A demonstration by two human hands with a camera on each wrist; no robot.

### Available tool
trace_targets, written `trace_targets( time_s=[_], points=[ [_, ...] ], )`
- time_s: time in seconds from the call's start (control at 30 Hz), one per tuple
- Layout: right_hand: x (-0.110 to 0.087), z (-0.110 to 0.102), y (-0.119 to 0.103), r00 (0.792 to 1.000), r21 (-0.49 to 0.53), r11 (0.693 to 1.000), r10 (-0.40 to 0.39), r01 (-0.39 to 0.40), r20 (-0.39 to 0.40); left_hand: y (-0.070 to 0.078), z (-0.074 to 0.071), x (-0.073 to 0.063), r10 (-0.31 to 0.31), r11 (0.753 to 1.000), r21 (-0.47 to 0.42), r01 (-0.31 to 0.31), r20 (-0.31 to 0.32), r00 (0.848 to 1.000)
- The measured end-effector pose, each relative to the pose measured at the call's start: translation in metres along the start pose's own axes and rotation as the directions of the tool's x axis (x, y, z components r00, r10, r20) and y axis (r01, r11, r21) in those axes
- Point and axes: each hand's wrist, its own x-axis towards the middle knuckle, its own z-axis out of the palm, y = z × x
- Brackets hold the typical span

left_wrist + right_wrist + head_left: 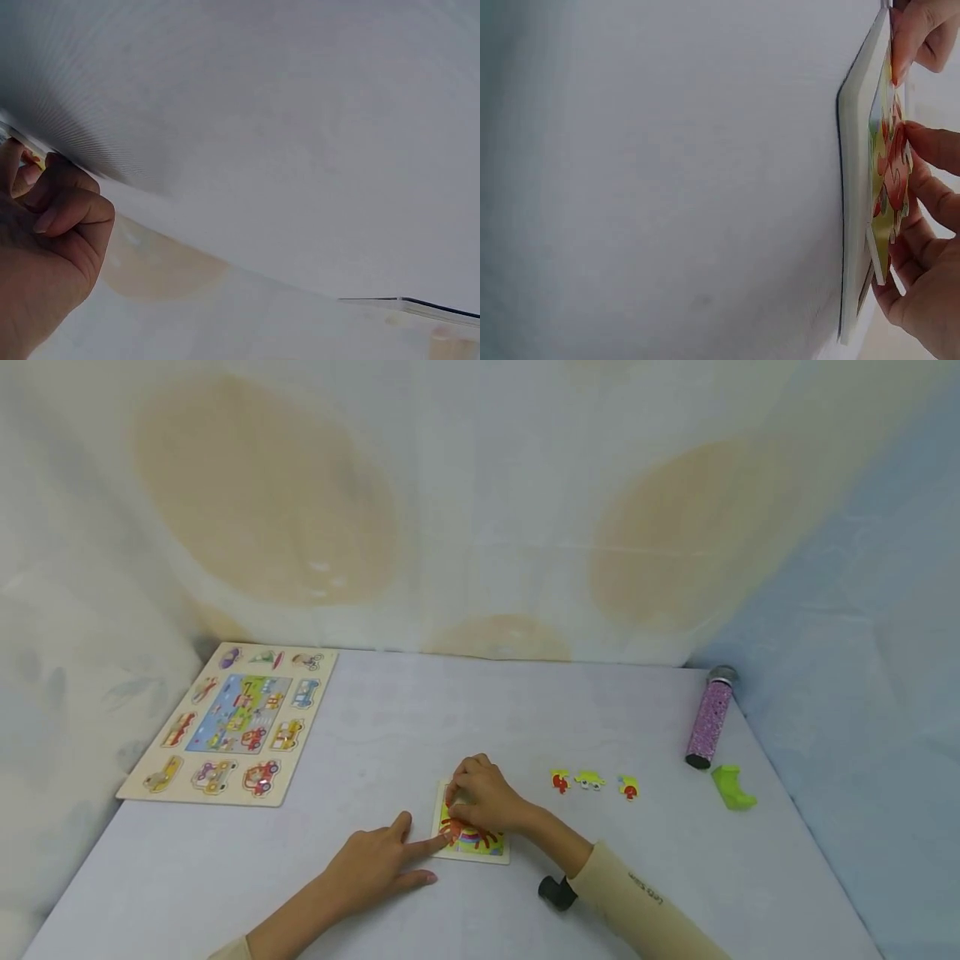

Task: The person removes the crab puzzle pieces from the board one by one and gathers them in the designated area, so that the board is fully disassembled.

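A small square jigsaw board (483,859) with a red crab picture lies on the table in front of the person. My right hand (483,797) is over its upper part, thumb and fingers pinching a jigsaw piece (882,255). In the right wrist view that piece tilts up from the board at one end. My left hand (375,864) stretches its index finger onto the board's left side and touches the picture, with the other fingers bent. Three loose jigsaw pieces (589,780), yellow-green with red or white parts, lie to the right of the board.
A large wooden vehicle puzzle (300,768) lies at the back left. A glittery purple microphone (709,718) and a light green curved object (732,788) are at the right. Beside the right forearm sits a small black object (556,893). Curtain-like cloth (487,527) surrounds the table.
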Motion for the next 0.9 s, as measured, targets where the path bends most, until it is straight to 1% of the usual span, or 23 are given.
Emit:
trace_targets(
  time_s=[0.27, 0.47, 0.53, 0.6, 0.7, 0.83, 0.9],
  points=[
    [-0.006, -0.006, 0.004, 0.999, -0.063, 0.998, -0.022, 0.024, 0.027, 0.001, 0.005, 0.000, -0.007, 1.000, -0.001, 0.007, -0.005, 1.000],
    [-0.013, -0.008, 0.003, 1.000, -0.140, 0.990, 0.009, -0.009, 0.003, -0.001, 0.003, 0.000, -0.023, 1.000, -0.019, 0.024, 0.032, 0.999],
    [-0.014, -0.007, 0.004, 1.000, -0.144, 0.990, 0.008, -0.008, -0.001, -0.001, 0.002, 0.001, -0.014, 1.000, -0.004, 0.014, 0.029, 0.999],
    [-0.013, -0.007, 0.004, 1.000, -0.129, 0.992, 0.002, -0.002, 0.000, -0.001, 0.001, 0.003, 0.004, 1.000, 0.021, -0.004, 0.009, 1.000],
    [-0.010, -0.010, 0.005, 1.000, -0.097, 0.995, -0.012, 0.013, 0.006, 0.005, -0.001, 0.009, 0.042, 0.996, 0.075, -0.040, -0.027, 0.999],
    [-0.004, -0.017, 0.005, 0.999, -0.043, 0.999, -0.028, 0.029, 0.023, 0.020, 0.001, 0.022, 0.065, 0.989, 0.134, -0.060, -0.033, 0.997],
    [-0.001, -0.019, 0.004, 0.999, -0.026, 0.999, -0.026, 0.027, 0.037, 0.028, 0.005, 0.028, 0.061, 0.985, 0.164, -0.054, -0.033, 0.998]
  ],
)
